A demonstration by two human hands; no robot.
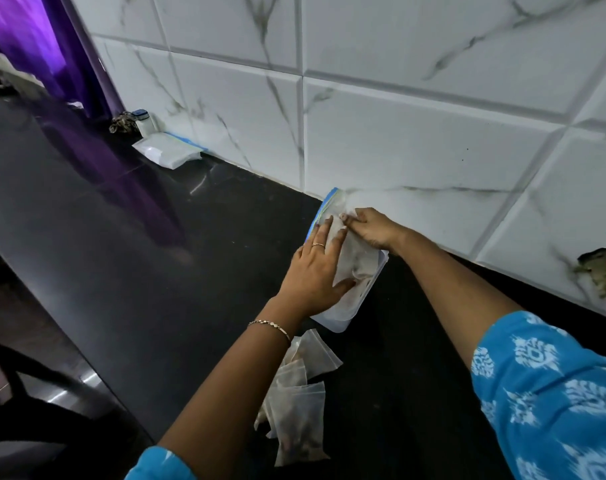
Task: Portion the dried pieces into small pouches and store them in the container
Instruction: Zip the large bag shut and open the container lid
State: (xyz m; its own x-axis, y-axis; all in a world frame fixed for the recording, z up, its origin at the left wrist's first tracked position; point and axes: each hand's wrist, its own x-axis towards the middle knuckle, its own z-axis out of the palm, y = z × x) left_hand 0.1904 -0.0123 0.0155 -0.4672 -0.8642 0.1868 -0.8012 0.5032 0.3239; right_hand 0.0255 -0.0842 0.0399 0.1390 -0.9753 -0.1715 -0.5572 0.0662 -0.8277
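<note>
Zip bag (363,268) pinned on dark counter (156,237)
Left hand (315,268) presses it flat, fingers straight; right hand (370,226) pinches its upper part; small pouches (298,403) lie nearby

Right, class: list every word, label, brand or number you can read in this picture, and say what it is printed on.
No text can be read anywhere.
large zip bag: no print shows.
small pouches: plain, no print shows.
white packet: no legible text.
small jar beside it: too small and dim to tell.
</note>
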